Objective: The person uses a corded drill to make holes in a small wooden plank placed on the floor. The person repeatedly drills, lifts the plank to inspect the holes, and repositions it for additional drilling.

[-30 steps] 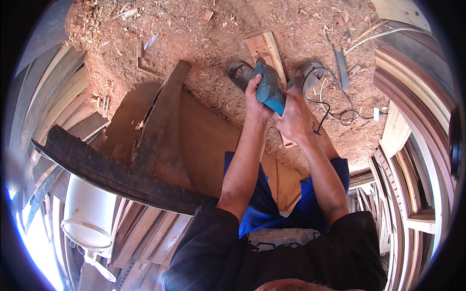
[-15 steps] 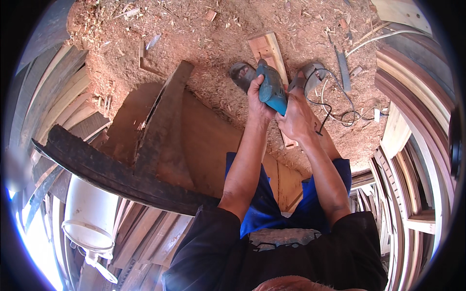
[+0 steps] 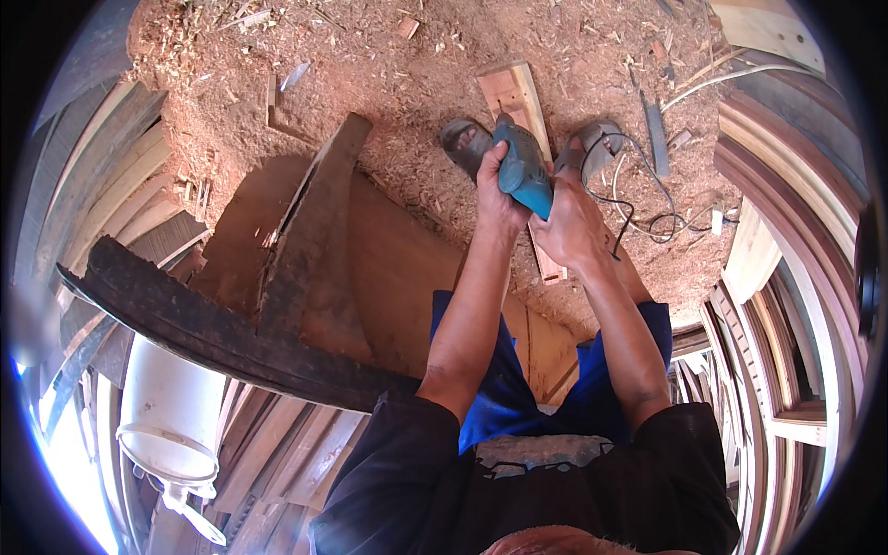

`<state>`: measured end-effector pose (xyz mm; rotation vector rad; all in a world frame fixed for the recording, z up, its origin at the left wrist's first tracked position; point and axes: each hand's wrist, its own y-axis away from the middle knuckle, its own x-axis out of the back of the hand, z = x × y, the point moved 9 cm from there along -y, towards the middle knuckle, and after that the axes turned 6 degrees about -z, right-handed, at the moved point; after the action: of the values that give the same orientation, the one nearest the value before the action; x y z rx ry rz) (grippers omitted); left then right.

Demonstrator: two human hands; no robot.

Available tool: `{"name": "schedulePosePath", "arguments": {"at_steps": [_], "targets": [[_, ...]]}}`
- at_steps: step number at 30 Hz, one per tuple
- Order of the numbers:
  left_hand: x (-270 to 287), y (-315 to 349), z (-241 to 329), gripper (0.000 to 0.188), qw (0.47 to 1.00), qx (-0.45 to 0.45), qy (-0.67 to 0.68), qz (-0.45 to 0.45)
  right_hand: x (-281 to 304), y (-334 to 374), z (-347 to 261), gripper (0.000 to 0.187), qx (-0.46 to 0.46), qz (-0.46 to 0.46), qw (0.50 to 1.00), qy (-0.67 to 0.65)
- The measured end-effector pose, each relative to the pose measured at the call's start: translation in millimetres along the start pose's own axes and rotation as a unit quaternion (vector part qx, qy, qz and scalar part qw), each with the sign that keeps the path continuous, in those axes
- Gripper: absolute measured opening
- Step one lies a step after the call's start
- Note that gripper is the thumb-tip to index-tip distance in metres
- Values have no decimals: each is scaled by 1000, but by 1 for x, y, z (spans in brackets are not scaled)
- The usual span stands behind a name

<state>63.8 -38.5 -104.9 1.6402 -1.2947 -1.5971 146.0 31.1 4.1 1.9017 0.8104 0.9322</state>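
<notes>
A teal corded power drill (image 3: 525,171) is held in both my hands over a narrow wooden board (image 3: 520,92). My left hand (image 3: 499,194) wraps round the left side of its body, thumb along the top. My right hand (image 3: 566,222) is closed round the rear grip on the right. The drill's dark nose points away from me toward the board; whether its tip touches the wood is hidden. Small dark marks show on the board's far part, and its near end (image 3: 551,270) shows below my hands. My sandalled feet (image 3: 467,143) flank the board.
Wood shavings (image 3: 388,65) cover the ground. A black cord (image 3: 638,153) loops at the right, near a dark flat strip (image 3: 655,139). To the left lie a brown sheet (image 3: 398,231) and a dark curved timber (image 3: 203,314). A white bucket (image 3: 171,398) and stacked planks (image 3: 786,176) stand around.
The drill and both hands have shifted very slightly to the right. My grip on the drill is the same, and the board still lies beneath it.
</notes>
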Motion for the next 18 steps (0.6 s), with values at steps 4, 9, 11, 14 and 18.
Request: {"name": "schedulePosePath", "arguments": {"at_steps": [4,9,11,14,18], "targets": [[-2,2,0,51,1000,-14,6,20,-2,-2,2,34,8,-4,1000,17],[-2,1,3,51,1000,-14,5,3,-2,-2,-2,35,22,6,1000,10],[-3,2,4,51,1000,-27,-6,15,-3,-2,-1,36,12,3,1000,4],[-2,2,3,51,999,-29,14,34,-3,-4,0,37,7,-18,999,35],[0,1,-1,50,999,-5,22,24,-2,-3,0,36,42,7,997,59]]}}
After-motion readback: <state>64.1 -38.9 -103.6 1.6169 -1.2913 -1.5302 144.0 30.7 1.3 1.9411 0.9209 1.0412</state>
